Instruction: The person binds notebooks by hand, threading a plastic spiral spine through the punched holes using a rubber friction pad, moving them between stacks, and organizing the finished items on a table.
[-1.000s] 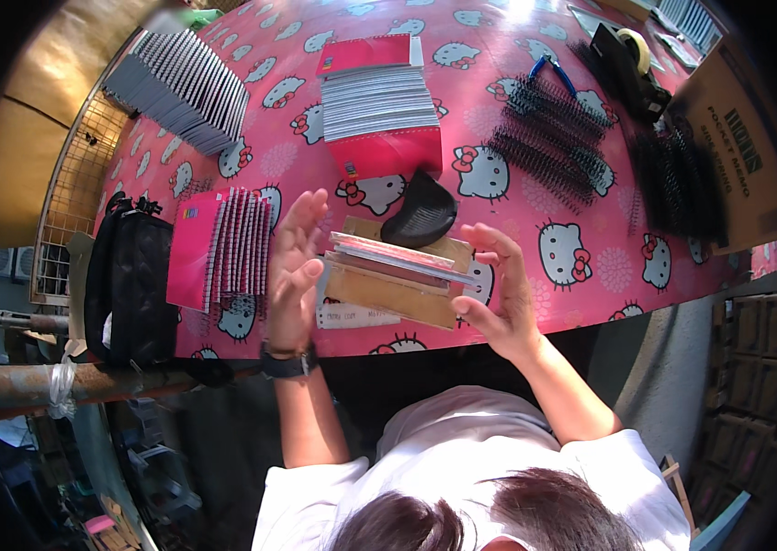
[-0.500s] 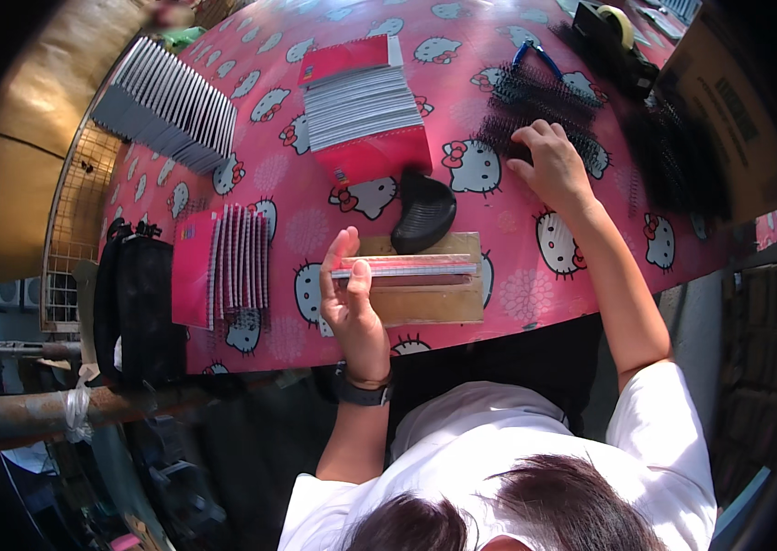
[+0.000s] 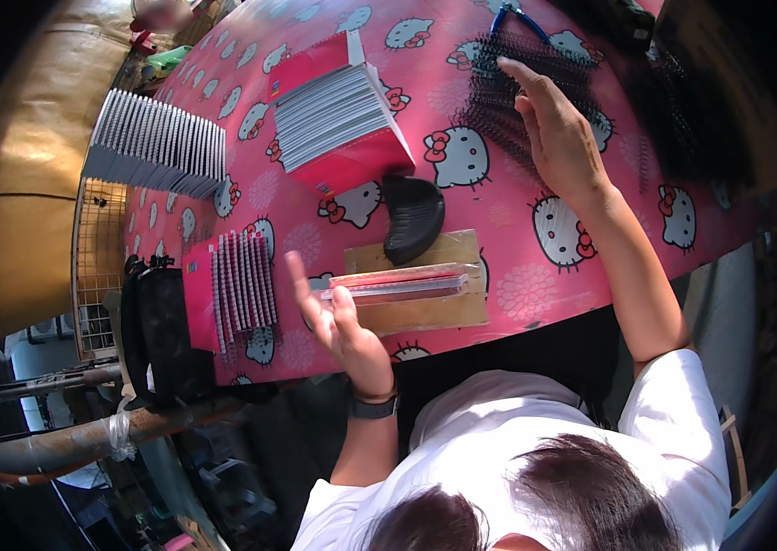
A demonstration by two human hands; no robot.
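Note:
A thin pink-edged notebook point(image 3: 407, 285) lies across a tan board point(image 3: 388, 319) at the table's near edge. Beside its left end is my left hand point(image 3: 356, 347), fingers spread, the thumb close to the notebook's tip; whether it touches cannot be seen. My right hand point(image 3: 565, 147) is over a pile of black spiral binding coils point(image 3: 499, 110), its index finger stretched out and thumb apart, with nothing visible in it. A black, curved, ribbed object point(image 3: 414, 220) rests on the far edge of the board.
Beyond the board stands a row of pink-covered notebooks point(image 3: 333, 119). At left are grey-backed spiral notebooks point(image 3: 154, 147) and coil-bound pink ones point(image 3: 242, 285), next to a black bag point(image 3: 159, 331). Blue-handled pliers point(image 3: 522, 16) lie behind the coils. A cardboard box point(image 3: 737, 73) stands at right.
My right hand has shifted farther over the coils, its index finger straightening. My left hand's fingers have spread away from the notebook. The whole view has turned slightly.

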